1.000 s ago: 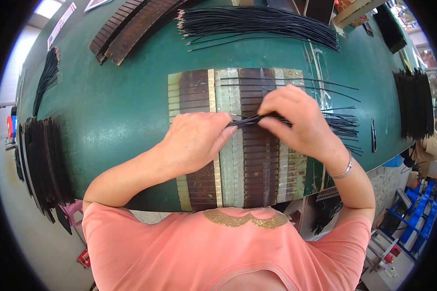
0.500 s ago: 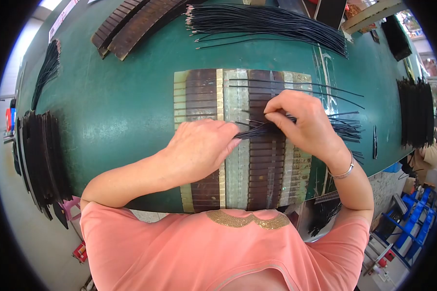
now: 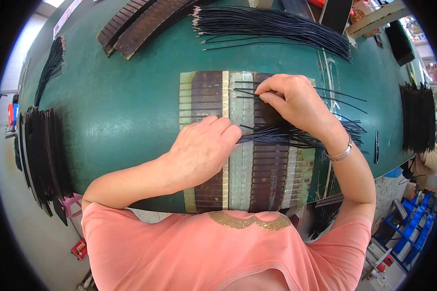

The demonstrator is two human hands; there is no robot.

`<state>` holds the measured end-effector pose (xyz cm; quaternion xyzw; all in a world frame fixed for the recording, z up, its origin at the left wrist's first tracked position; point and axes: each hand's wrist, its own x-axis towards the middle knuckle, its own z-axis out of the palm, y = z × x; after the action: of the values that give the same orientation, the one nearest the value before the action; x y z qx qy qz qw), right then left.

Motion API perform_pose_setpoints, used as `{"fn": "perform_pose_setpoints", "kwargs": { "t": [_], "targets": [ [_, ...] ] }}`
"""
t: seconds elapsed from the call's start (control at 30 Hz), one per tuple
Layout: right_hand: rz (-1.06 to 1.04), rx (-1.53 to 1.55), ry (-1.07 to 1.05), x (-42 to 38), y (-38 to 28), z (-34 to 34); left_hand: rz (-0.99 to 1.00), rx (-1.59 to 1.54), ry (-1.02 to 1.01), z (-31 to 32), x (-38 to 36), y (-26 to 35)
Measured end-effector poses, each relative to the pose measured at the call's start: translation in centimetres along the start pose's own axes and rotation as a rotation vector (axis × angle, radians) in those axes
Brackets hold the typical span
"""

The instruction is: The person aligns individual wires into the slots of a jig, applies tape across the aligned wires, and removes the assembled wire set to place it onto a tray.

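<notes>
Black wire bundle (image 3: 272,135) lies across the grooved board (image 3: 269,169), its left end gripped in my left hand (image 3: 204,148). My right hand (image 3: 296,102) pinches a single wire (image 3: 246,97) beyond it. Board flat on green tabletop (image 3: 121,106). Room: pale floor (image 3: 51,242) left, blue racking (image 3: 419,218) right.

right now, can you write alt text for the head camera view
A person's left hand holds a bunch of thin black wires over a grooved board, while the right hand seems to pinch a single wire farther up the board. The board lies on a green table, with a bigger pile of wires beyond it.
</notes>
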<state>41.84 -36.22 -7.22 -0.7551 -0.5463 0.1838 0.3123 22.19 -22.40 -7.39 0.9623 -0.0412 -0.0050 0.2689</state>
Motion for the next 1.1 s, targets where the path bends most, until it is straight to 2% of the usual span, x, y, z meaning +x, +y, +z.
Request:
{"fn": "perform_pose_setpoints", "kwargs": {
  "t": [0.3, 0.47, 0.8, 1.0, 1.1],
  "targets": [
    [-0.08, -0.026, 0.034, 0.0, 0.5, 0.6, 0.019, 0.059, 0.006, -0.1, 0.2, -0.5],
    [-0.086, -0.031, 0.04, 0.1, 0.8, 0.8, 0.045, 0.093, 0.111, -0.2, 1.2, -1.0],
    [0.215, 0.024, 0.077, -3.3, 1.6, -2.0, 0.049, 0.183, 0.065, -0.6, 1.8, -1.3],
    [0.287, -0.116, 0.081, -3.6, 2.4, -2.0, 0.037, 0.234, 0.048, -0.6, 1.8, -1.1],
    [0.212, -0.249, 0.117, -4.4, 2.8, -2.2, 0.039, 0.239, 0.044, -0.5, 1.7, -1.2]
  ]
}}
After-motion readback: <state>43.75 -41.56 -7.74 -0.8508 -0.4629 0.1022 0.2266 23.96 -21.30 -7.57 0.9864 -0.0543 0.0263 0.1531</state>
